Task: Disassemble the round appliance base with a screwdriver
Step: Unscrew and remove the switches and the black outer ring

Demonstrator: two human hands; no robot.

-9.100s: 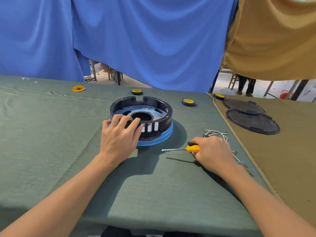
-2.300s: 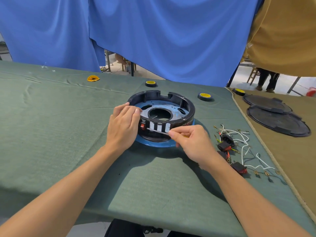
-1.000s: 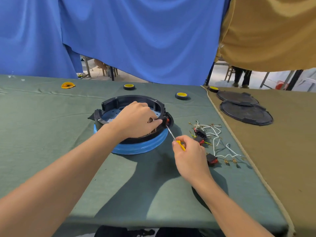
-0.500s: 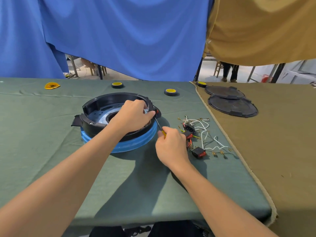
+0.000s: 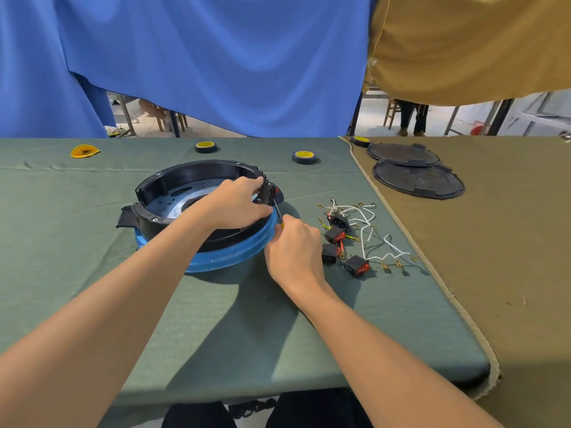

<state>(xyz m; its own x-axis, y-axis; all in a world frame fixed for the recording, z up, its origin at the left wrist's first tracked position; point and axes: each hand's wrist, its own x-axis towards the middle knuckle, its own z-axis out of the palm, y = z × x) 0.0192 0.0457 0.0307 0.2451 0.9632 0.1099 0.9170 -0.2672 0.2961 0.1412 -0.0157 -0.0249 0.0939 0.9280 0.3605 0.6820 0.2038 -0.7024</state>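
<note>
- Gripping the right side of the round black appliance base (image 5: 173,183), the person's left hand (image 5: 238,205) curls its fingers over the wall, with the thumb low on the outside. It sits beside a red rocker switch (image 5: 276,190) mounted in that wall.
- The right hand (image 5: 293,251) pinches a yellow-handled screwdriver (image 5: 277,211) between bunched fingertips. The thin shaft slants up and away towards the switch. The tip appears to meet the switch housing, though the left hand's fingers hide the exact point of contact.
- The base rests on a blue ring (image 5: 234,257) in the middle of the green-covered table (image 5: 77,273). A black tab juts out at the base's left side.
- Just right of the right hand lies a loose scatter of black-and-red rocker switches (image 5: 355,265), tangled with white wires (image 5: 370,239).
- Two tape rolls with yellow cores (image 5: 206,147) (image 5: 304,156) stand near the table's far edge. A flat yellow piece (image 5: 84,150) lies at the far left.
- Two round black covers (image 5: 417,183) lie one just behind the other on the tan cloth (image 5: 509,242) to the right.
- A blue drape (image 5: 216,57) and a tan drape (image 5: 463,41) hang behind the table.
</note>
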